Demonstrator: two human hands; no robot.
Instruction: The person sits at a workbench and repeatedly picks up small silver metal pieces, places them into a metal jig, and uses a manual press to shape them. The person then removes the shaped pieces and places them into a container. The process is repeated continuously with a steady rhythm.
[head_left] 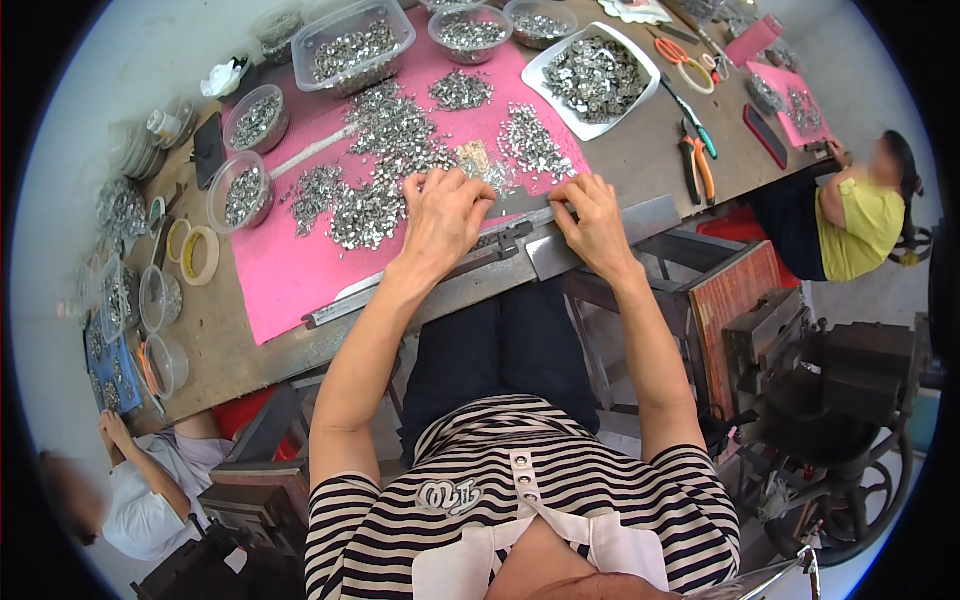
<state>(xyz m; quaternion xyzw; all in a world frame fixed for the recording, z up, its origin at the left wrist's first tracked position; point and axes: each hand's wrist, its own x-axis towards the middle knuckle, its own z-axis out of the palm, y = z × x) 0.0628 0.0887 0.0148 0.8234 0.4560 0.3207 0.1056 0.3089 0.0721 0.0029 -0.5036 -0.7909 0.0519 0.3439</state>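
My left hand (443, 218) is over the front edge of a pink mat (285, 280), fingers curled and pressed together. Whatever small thing it may pinch cannot be made out. To its right, my right hand (592, 225) is also closed, thumb against fingers, near a flat metal plate (560, 252) at the table edge. A long metal strip (470, 262) runs along that edge below both hands. Small shiny metal pieces (370, 215) lie heaped on the mat beside my left hand. Another pile of metal pieces (532, 143) lies just beyond my hands.
Behind the heaps stand a clear tub (300, 62) and a white tray (535, 75), both full of metal pieces. Orange-handled pliers (704, 178) and a phone (765, 137) lie to the right. Tape rolls (200, 255) lie left. Co-workers sit on both sides.
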